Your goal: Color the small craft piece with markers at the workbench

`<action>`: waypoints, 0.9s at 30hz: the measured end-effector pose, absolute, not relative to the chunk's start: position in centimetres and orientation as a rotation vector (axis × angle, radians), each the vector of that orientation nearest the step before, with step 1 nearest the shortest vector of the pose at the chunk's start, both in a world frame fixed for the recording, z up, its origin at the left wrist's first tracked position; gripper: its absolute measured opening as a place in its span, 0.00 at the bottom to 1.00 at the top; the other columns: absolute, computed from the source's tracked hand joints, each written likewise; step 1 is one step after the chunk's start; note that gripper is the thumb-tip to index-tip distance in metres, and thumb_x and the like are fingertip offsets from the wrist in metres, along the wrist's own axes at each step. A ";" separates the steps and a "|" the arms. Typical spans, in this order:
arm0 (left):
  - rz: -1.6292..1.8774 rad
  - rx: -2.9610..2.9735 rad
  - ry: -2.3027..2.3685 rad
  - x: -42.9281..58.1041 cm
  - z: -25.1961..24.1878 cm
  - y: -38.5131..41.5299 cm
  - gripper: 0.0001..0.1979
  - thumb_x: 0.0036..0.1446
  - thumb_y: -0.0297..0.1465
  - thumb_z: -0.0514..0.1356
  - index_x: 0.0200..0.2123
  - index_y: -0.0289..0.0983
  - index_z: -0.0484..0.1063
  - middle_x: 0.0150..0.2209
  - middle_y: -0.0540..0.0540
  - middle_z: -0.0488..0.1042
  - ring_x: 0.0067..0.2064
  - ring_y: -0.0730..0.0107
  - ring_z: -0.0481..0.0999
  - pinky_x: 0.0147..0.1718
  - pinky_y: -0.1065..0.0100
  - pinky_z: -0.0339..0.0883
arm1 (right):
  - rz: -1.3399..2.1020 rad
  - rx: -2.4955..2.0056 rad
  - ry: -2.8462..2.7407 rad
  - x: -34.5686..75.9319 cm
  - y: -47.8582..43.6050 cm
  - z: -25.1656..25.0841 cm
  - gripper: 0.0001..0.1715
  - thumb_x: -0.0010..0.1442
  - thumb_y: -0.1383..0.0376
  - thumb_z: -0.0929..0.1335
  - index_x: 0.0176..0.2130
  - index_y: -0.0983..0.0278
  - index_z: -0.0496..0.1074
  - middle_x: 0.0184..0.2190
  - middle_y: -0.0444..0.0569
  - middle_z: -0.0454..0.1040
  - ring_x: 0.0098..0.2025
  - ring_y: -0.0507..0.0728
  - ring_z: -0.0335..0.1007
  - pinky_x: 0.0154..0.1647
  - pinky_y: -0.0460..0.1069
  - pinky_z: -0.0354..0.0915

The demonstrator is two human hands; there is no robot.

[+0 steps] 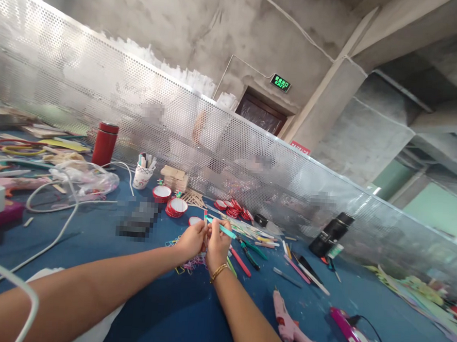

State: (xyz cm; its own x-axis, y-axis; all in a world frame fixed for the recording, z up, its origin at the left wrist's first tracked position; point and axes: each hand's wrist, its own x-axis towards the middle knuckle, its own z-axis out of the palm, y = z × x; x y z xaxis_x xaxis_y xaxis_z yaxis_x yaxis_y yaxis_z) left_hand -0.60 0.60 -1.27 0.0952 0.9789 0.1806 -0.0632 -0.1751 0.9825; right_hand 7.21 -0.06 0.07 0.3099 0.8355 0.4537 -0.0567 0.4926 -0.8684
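My left hand (191,239) and my right hand (217,242) meet above the blue table (174,302), fingers pinched together. Between them they hold a teal stick (222,227) that slants up to the left, and a thin red strip shows at the fingertips. A gold bracelet (218,271) circles my right wrist. Under the hands lies a tangle of coloured rubber bands (192,264). Red and green sticks (242,262) lie just right of my right hand.
A pink glue gun (292,327) and a magenta tool (352,336) lie front right. Red-rimmed cups (175,207), a white pen cup (143,175), a red flask (105,144), a black bottle (331,234) and white cables (56,202) crowd the table before a perforated metal screen (252,157).
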 end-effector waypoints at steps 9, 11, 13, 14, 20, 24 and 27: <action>1.302 1.310 1.015 -0.5 -0.9 0.3 0.16 0.57 0.43 0.54 0.24 0.39 0.59 0.13 0.56 0.59 0.15 0.77 0.58 0.16 0.75 0.49 | 0.766 -0.855 -1.013 7.2 0.4 -0.4 0.16 0.56 0.53 0.67 0.32 0.62 0.61 0.20 0.38 0.67 0.22 0.50 0.66 0.24 0.45 0.64; 1.303 1.317 1.002 -0.5 -0.9 0.3 0.15 0.57 0.42 0.54 0.25 0.39 0.60 0.13 0.56 0.59 0.15 0.77 0.58 0.16 0.75 0.49 | 0.738 -0.864 -1.042 7.2 0.3 -0.3 0.16 0.56 0.53 0.67 0.32 0.62 0.62 0.21 0.39 0.68 0.22 0.50 0.66 0.25 0.45 0.64; 1.293 1.328 0.992 -0.5 -0.9 0.4 0.15 0.57 0.42 0.54 0.25 0.38 0.61 0.13 0.56 0.59 0.15 0.77 0.58 0.16 0.74 0.50 | 0.692 -0.879 -1.082 7.3 0.3 -0.2 0.16 0.56 0.53 0.67 0.31 0.62 0.63 0.22 0.40 0.68 0.23 0.50 0.66 0.25 0.44 0.64; 1.290 1.331 0.990 -0.6 -0.9 0.4 0.15 0.57 0.42 0.54 0.25 0.38 0.61 0.13 0.56 0.59 0.15 0.77 0.59 0.16 0.74 0.50 | 0.671 -0.886 -1.097 7.3 0.3 -0.2 0.15 0.56 0.54 0.67 0.31 0.63 0.63 0.22 0.40 0.68 0.23 0.50 0.66 0.25 0.44 0.64; 1.290 1.290 1.002 -0.5 -1.0 0.4 0.16 0.56 0.43 0.56 0.24 0.38 0.61 0.13 0.56 0.58 0.15 0.77 0.58 0.16 0.74 0.49 | 0.691 -0.878 -1.055 7.3 0.3 -0.4 0.16 0.58 0.53 0.66 0.32 0.62 0.62 0.21 0.40 0.68 0.22 0.50 0.66 0.23 0.44 0.64; 1.297 1.293 0.985 -0.6 -0.9 0.4 0.16 0.56 0.44 0.56 0.24 0.38 0.61 0.13 0.56 0.59 0.15 0.78 0.57 0.16 0.74 0.49 | 0.684 -0.879 -1.095 7.2 0.2 -0.3 0.15 0.57 0.53 0.66 0.32 0.63 0.63 0.22 0.41 0.69 0.22 0.50 0.66 0.24 0.44 0.64; 1.293 1.304 0.989 -0.6 -0.8 0.3 0.16 0.56 0.43 0.56 0.24 0.38 0.61 0.13 0.56 0.59 0.15 0.77 0.58 0.16 0.74 0.49 | 0.674 -0.893 -1.100 7.3 0.2 -0.3 0.15 0.56 0.54 0.67 0.32 0.63 0.63 0.22 0.41 0.70 0.23 0.50 0.66 0.24 0.44 0.63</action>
